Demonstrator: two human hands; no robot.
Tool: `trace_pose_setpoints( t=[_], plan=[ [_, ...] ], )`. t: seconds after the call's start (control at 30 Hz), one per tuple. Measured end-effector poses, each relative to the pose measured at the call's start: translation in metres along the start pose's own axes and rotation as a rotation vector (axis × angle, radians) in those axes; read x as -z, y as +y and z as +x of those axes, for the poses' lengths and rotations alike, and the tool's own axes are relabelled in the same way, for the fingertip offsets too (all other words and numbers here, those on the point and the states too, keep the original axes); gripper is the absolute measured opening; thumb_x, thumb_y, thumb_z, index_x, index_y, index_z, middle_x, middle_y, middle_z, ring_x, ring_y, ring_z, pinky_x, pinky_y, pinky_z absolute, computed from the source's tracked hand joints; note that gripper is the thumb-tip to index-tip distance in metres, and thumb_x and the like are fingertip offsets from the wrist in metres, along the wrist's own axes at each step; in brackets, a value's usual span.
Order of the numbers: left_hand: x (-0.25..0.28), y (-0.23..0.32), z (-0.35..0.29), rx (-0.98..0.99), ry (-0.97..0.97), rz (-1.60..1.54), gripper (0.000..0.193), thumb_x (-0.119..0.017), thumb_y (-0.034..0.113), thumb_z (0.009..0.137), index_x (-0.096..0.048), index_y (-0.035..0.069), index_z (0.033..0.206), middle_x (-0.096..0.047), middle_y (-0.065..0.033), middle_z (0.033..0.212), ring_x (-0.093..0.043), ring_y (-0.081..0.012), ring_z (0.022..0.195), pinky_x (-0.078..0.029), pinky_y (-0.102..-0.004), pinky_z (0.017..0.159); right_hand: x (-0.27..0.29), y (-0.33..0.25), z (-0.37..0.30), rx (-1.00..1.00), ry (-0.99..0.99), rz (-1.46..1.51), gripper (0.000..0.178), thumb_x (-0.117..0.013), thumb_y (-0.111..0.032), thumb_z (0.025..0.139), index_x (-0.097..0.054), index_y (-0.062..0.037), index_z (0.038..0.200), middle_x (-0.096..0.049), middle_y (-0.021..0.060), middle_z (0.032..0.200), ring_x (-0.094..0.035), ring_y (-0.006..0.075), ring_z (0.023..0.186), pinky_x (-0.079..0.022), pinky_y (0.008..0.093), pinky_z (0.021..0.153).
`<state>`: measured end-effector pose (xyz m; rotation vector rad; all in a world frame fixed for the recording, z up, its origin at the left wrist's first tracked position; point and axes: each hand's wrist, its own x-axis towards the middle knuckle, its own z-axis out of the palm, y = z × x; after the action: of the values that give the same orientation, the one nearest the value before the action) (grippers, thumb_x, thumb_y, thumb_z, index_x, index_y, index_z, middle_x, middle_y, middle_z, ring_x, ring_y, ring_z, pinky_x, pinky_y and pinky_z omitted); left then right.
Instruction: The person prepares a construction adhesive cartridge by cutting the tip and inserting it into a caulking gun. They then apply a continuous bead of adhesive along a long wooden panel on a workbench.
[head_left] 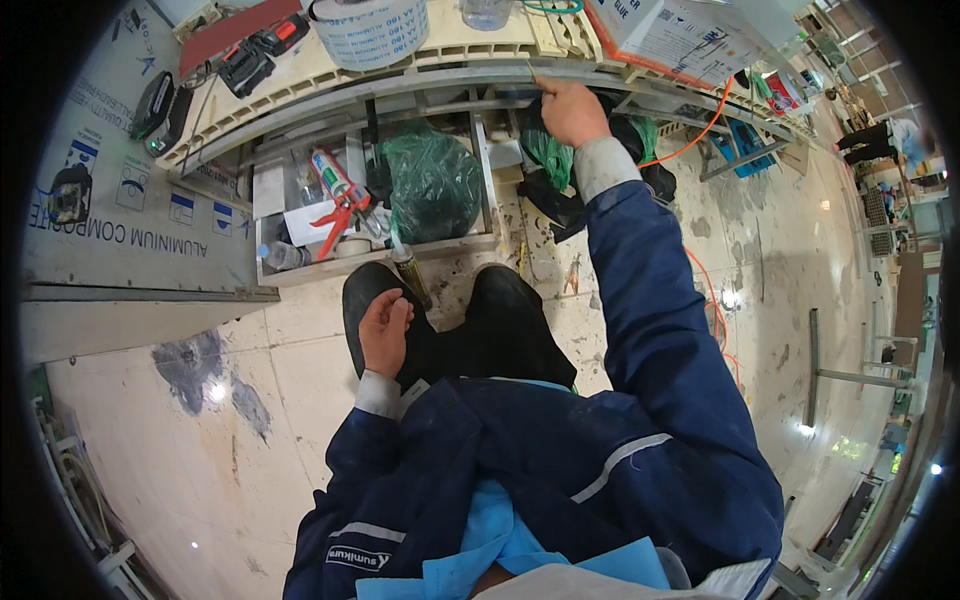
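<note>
Left grip [385, 333] curls loosely, right grip [575, 112] half-folds at the bench [478, 42], palms hidden: contents I can't tell.

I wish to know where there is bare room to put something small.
Bench: a bare patch right of the white roll, in front of the clear container. Floor: left of the left hand, beside the silver panel. Crowded: the tray, with caulking gun and green bag.

A red caulking gun [340, 200] lies between a clear plastic bottle [283, 256] and a bulging green bag [432, 185] in an open compartment [322, 269].
</note>
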<state>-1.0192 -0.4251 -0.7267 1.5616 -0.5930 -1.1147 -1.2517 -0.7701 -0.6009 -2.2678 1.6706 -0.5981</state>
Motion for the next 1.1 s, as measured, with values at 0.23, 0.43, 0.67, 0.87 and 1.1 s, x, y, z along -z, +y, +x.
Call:
trace_pose_setpoints(
  t=[0.23,0.43,0.67,0.87,1.1],
  plan=[
    [0.003,-0.013,-0.001,-0.001,-0.023,-0.024,0.027,-0.063,0.016,0.1,-0.063,-0.001,0.121,-0.069,-0.0027,0.095,-0.063,-0.0081,0.083,-0.05,-0.0221,0.072,0.02,-0.001,0.027,-0.004,-0.192,-0.09,0.046,-0.054,-0.016,0.085,-0.07,-0.0175,0.128,-0.067,0.0209,0.123,-0.064,0.0404,0.113,-0.05,0.0436,0.102],
    [-0.001,0.022,0.006,-0.09,-0.071,-0.06,0.028,-0.061,0.017,0.102,-0.062,0.0,0.124,-0.068,-0.0032,0.098,-0.064,-0.0097,0.085,-0.051,-0.0231,0.075,0.029,-0.005,0.013,0.168,-0.168,-0.024,0.039,-0.063,-0.021,0.092,-0.068,-0.0085,0.128,-0.07,0.0179,0.122,-0.068,0.0345,0.109,-0.052,0.0394,0.095],
    [-0.059,0.069,0.053,-0.319,-0.219,-0.047,0.041,-0.055,0.026,0.105,-0.053,-0.002,0.135,-0.067,-0.0104,0.117,-0.063,-0.0176,0.104,-0.05,-0.0307,0.09,-0.057,-0.057,-0.06,-0.313,-0.415,1.366,0.03,-0.059,-0.027,0.103,-0.064,-0.0049,0.123,-0.061,-0.001,0.083,-0.055,0.0085,0.068,-0.053,0.0293,0.062],
    [-0.095,0.082,0.063,-0.324,-0.336,0.381,0.042,-0.052,0.031,0.104,-0.052,-0.002,0.131,-0.062,-0.0235,0.119,-0.061,-0.0362,0.11,-0.047,-0.041,0.094,-0.084,-0.084,-0.056,-0.385,-0.38,1.616,0.023,-0.056,-0.026,0.105,-0.062,-0.0059,0.114,-0.055,-0.0036,0.076,-0.05,0.0089,0.062,-0.053,0.0309,0.063],
    [-0.1,0.082,0.077,-0.455,-0.157,0.616,0.028,-0.049,0.023,0.102,-0.053,-0.001,0.116,-0.065,-0.0274,0.107,-0.063,-0.0468,0.099,-0.049,-0.0515,0.084,-0.084,-0.072,-0.026,-0.425,-0.44,1.473,0.024,-0.054,-0.027,0.105,-0.063,-0.0061,0.113,-0.054,-0.0035,0.075,-0.046,0.0087,0.058,-0.043,0.029,0.055]
  ],
)
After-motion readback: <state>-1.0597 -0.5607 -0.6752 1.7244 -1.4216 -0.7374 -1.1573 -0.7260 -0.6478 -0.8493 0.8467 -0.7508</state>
